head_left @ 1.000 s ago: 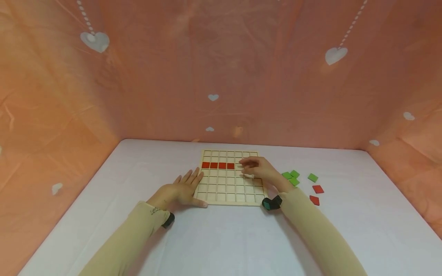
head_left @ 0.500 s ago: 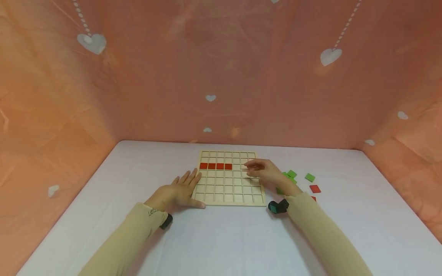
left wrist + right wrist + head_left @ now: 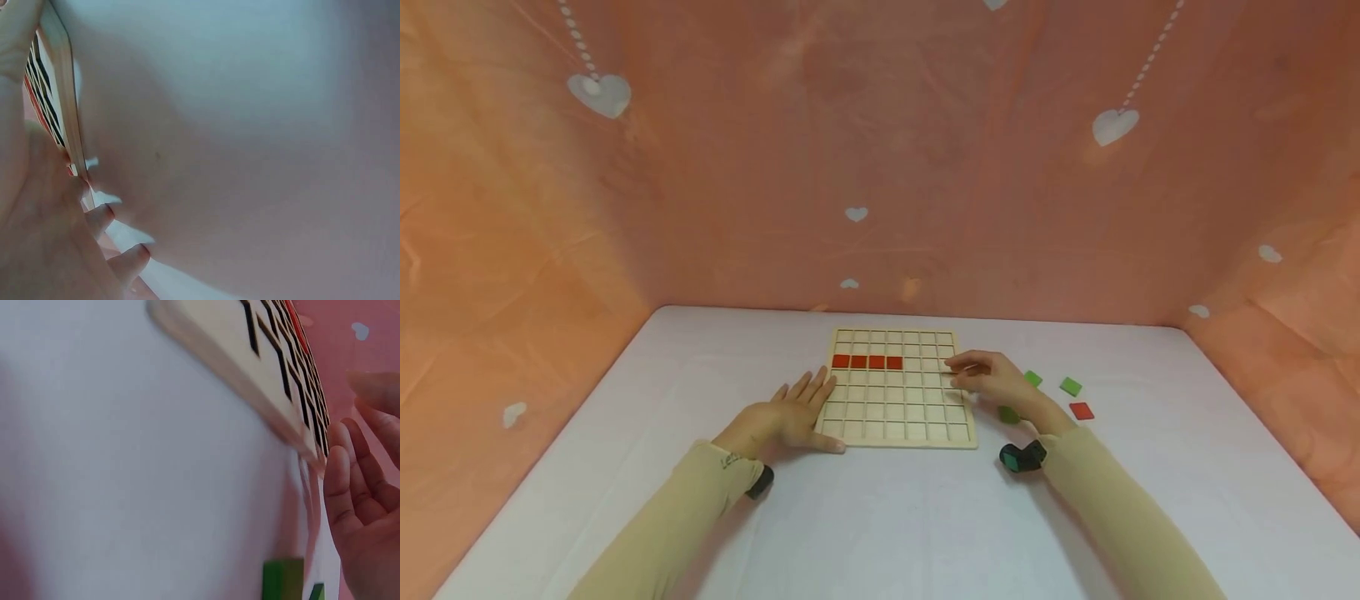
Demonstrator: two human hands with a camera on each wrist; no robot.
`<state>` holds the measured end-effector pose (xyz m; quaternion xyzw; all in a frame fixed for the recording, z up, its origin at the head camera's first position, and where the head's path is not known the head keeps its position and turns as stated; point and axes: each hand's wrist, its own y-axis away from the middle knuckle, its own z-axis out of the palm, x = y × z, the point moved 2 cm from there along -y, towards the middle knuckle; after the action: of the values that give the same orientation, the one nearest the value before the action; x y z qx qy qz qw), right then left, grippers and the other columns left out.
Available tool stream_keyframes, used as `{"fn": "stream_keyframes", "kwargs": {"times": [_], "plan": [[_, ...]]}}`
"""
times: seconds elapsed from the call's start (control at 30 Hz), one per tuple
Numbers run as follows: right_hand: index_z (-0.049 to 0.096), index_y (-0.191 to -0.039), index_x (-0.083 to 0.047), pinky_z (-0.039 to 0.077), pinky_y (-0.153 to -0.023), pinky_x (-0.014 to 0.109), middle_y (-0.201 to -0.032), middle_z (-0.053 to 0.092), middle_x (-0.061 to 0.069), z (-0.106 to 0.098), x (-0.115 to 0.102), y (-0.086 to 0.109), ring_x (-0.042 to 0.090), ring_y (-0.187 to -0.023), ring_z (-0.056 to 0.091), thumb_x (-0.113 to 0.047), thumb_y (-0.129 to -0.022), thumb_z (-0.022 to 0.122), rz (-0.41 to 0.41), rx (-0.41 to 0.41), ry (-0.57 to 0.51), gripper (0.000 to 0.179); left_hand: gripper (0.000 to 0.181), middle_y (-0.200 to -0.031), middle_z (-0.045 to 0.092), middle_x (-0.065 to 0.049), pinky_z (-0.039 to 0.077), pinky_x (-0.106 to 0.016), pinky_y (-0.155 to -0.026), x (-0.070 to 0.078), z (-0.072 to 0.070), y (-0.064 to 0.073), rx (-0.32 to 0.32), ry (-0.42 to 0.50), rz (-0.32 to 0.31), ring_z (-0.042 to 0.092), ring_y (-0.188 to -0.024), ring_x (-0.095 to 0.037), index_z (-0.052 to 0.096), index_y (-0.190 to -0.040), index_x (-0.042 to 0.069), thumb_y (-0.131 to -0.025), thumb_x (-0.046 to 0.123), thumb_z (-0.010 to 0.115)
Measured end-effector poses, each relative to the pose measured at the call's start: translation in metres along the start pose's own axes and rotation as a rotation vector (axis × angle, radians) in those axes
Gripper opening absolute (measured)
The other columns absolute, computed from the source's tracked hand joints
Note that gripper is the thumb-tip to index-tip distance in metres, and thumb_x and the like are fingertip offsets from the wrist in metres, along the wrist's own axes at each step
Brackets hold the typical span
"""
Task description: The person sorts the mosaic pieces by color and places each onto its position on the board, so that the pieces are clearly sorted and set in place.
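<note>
A pale wooden grid board (image 3: 883,412) lies on the white table, with several red square tiles (image 3: 859,362) in a row starting at its left side. My left hand (image 3: 782,421) rests flat at the board's left edge, fingers spread and thumb by the near corner. In the left wrist view its fingers (image 3: 100,219) lie along the wooden rim. Over the right edge of the board hovers my right hand (image 3: 992,379), fingers loosely bent. The right wrist view shows nothing between its thumb and fingers (image 3: 337,481).
Right of the board lie loose green tiles (image 3: 1071,387), some partly hidden by the right hand and wrist. A loose red tile (image 3: 1081,411) lies beyond them, near the right sleeve. A pink cloth backdrop (image 3: 760,183) with hearts encloses the table's back and sides.
My right hand has drawn rightward from the middle of the board to its right edge, and its forearm now covers a second loose red tile. The left hand stays in place.
</note>
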<state>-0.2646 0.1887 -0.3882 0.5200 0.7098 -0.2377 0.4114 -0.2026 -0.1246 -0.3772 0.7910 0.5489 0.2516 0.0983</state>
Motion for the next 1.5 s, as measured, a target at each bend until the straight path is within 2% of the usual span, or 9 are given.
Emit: {"fn": "stream_keyframes", "kwargs": {"times": [0.1,0.37,0.47,0.63,0.73,0.9,1.17,1.33,1.5], "plan": [[0.063,-0.125,-0.009,0.045,-0.085,0.029,-0.123,0.064,0.011,-0.003,0.003,0.003,0.021,-0.103,0.060,-0.022,-0.087,0.070,0.019,-0.006,0.003,0.041,0.108,-0.161,-0.007,-0.017,0.006,-0.058,-0.117,0.000,-0.001,0.001,-0.008,0.006,0.000,-0.003,-0.148,-0.038,0.003,-0.154,0.002,-0.084,0.060,0.062],[0.062,-0.125,-0.004,0.050,-0.079,0.029,-0.118,0.064,0.017,-0.017,0.008,0.016,0.022,-0.098,0.061,-0.023,-0.088,0.069,-0.025,-0.024,0.024,0.042,0.108,-0.161,-0.008,-0.018,0.006,-0.059,-0.117,0.000,-0.002,0.002,0.001,0.013,0.010,-0.003,-0.148,-0.038,0.003,-0.154,0.002,-0.084,0.059,0.063],[0.062,-0.125,-0.004,0.051,-0.079,0.026,-0.119,0.064,0.016,-0.022,0.011,0.022,0.018,-0.095,0.062,-0.023,-0.088,0.069,-0.029,-0.036,0.027,0.043,0.109,-0.161,-0.009,-0.017,0.005,-0.058,-0.117,-0.002,0.000,-0.001,-0.002,0.003,0.008,-0.005,-0.148,-0.037,0.001,-0.154,0.002,-0.084,0.060,0.062],[0.061,-0.125,-0.002,0.050,-0.082,0.022,-0.122,0.063,0.018,-0.030,0.015,0.029,0.018,-0.100,0.063,-0.021,-0.088,0.069,-0.067,-0.045,0.035,0.042,0.112,-0.161,-0.012,-0.015,0.003,-0.057,-0.117,-0.009,0.005,-0.009,0.003,-0.008,0.013,-0.008,-0.148,-0.035,-0.001,-0.154,0.005,-0.082,0.065,0.060],[0.060,-0.125,-0.002,0.050,-0.084,0.024,-0.124,0.062,0.018,-0.033,0.017,0.032,0.022,-0.104,0.062,-0.021,-0.089,0.068,-0.063,-0.037,0.050,0.041,0.112,-0.161,-0.013,-0.013,0.002,-0.056,-0.118,-0.010,0.005,-0.009,-0.003,-0.021,0.010,-0.009,-0.148,-0.034,-0.002,-0.154,0.007,-0.082,0.066,0.059],[0.060,-0.125,-0.002,0.048,-0.088,0.027,-0.124,0.062,0.018,-0.038,0.018,0.038,0.025,-0.106,0.061,-0.021,-0.089,0.068,-0.053,-0.031,0.055,0.042,0.110,-0.160,-0.010,-0.018,0.004,-0.059,-0.116,-0.003,0.001,-0.004,-0.010,0.004,0.015,-0.005,-0.147,-0.038,0.001,-0.154,0.002,-0.083,0.061,0.062],[0.060,-0.124,0.001,0.048,-0.081,0.017,-0.118,0.064,0.019,-0.043,0.024,0.044,0.019,-0.101,0.061,-0.018,-0.089,0.068,-0.060,-0.027,0.045,0.041,0.111,-0.160,-0.011,-0.018,0.002,-0.059,-0.116,0.000,-0.002,0.001,-0.023,0.008,0.020,-0.007,-0.147,-0.039,0.000,-0.153,0.001,-0.084,0.062,0.061],[0.060,-0.125,0.000,0.048,-0.084,0.021,-0.118,0.065,0.017,-0.046,0.029,0.046,0.016,-0.099,0.061,-0.020,-0.090,0.067,-0.031,-0.019,0.070,0.041,0.110,-0.160,-0.010,-0.019,0.003,-0.060,-0.116,0.000,-0.002,0.000,-0.022,0.012,0.025,-0.005,-0.147,-0.040,0.001,-0.153,0.000,-0.084,0.061,0.061],[0.061,-0.124,-0.002,0.048,-0.086,0.025,-0.119,0.065,0.016,-0.051,0.032,0.050,0.020,-0.101,0.060,-0.020,-0.090,0.067,-0.003,-0.001,0.080,0.040,0.109,-0.160,-0.009,-0.020,0.004,-0.060,-0.116,0.002,-0.003,0.001,-0.015,0.022,0.018,-0.004,-0.147,-0.040,0.001,-0.153,0.000,-0.084,0.058,0.063]]}}
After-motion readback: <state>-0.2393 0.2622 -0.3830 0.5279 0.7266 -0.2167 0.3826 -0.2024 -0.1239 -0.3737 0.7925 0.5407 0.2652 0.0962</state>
